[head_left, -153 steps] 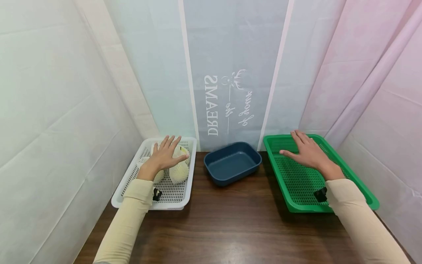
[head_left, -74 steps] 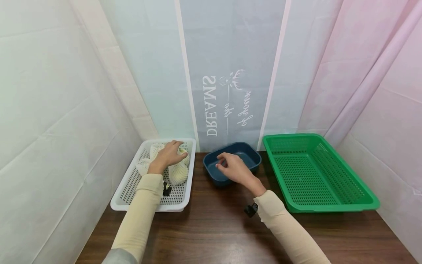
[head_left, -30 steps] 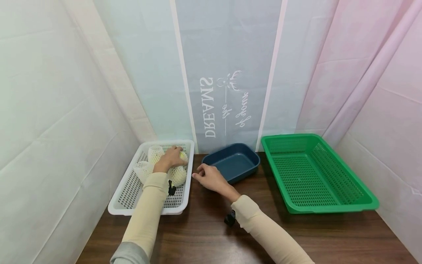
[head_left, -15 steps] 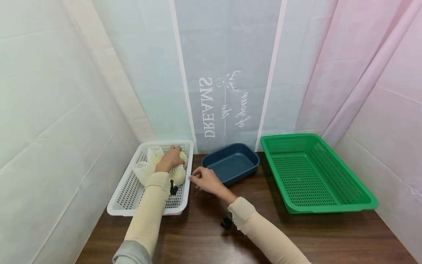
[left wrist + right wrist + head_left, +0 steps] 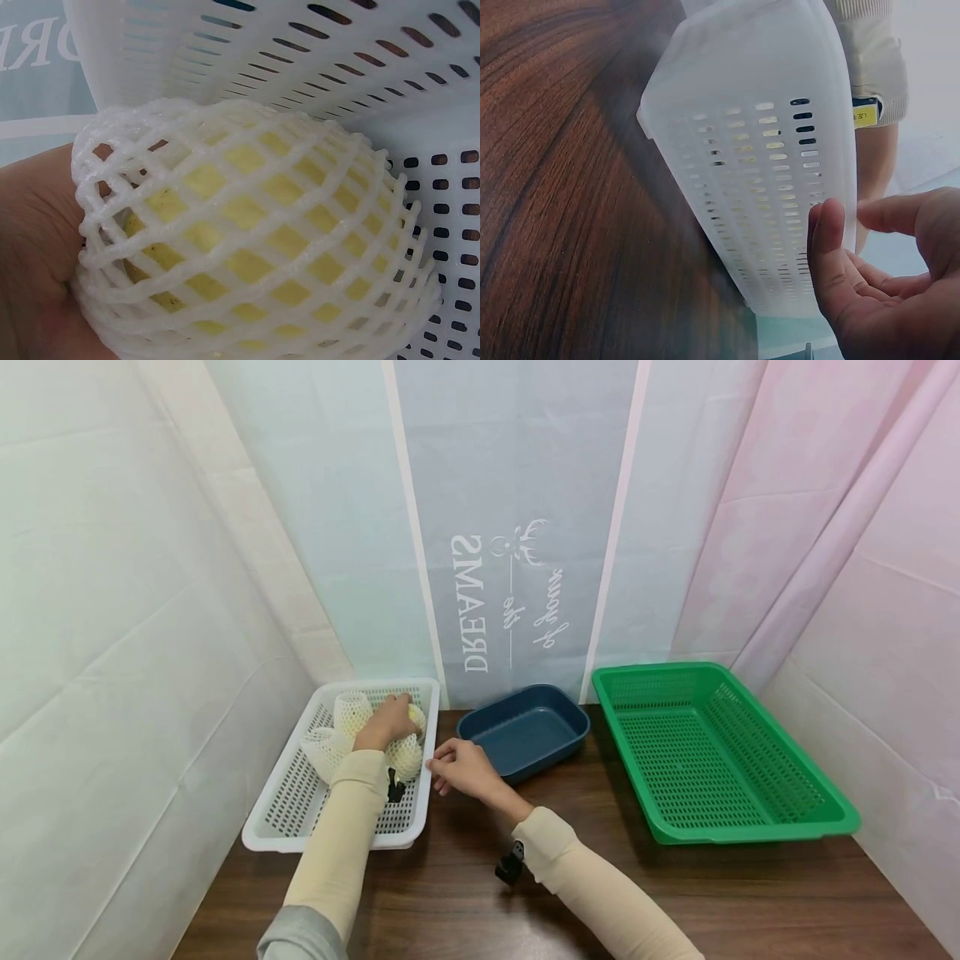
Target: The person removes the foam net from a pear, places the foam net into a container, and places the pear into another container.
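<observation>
- While the left hand (image 5: 388, 721) reaches into a white perforated plastic basket (image 5: 273, 844), its fingers and thumb curl round a yellow fruit in white foam netting (image 5: 419, 719), toward the back right.
- The right hand (image 5: 468, 770) pinches that basket's right-side rim.
- Other netted fruits (image 5: 406, 759) lie nearby inside.
- A dark-blue rounded tray (image 5: 532, 735) and green perforated plastic basket (image 5: 690, 777) stand rightward on the brown wood-grain table (image 5: 450, 902).

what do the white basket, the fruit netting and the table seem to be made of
White basket: likely moulded plastic with a satin finish, judging by the smooth walls and regular slots. Netting: probably soft plastic foam, given its puffy, rounded white strands. Table: dark wood or wood-look laminate with a slight sheen; grain shows, but which remains unclear.
</observation>
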The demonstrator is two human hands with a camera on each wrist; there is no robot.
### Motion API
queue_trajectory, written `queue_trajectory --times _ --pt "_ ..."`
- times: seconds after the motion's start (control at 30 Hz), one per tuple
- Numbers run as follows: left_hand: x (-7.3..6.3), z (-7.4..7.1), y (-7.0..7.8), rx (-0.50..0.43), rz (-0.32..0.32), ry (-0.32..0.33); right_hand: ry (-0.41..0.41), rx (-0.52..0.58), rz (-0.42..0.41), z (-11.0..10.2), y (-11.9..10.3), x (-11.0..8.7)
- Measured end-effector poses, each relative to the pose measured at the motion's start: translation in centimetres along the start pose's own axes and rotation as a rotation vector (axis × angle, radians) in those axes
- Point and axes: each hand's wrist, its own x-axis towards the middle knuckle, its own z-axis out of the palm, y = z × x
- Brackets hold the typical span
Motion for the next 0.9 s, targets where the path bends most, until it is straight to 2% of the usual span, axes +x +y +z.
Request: queue_trajectory --times 0.4,0.9 --pt "0.22 0.14 -0.09 -0.002 0.002 -0.006 -0.011 0.159 0.056 0.38 0.08 0.17" --pt "0.52 0.10 -0.33 -0.002 0.010 0.002 -0.008 0.187 0.070 0.36 -0.05 0.41"
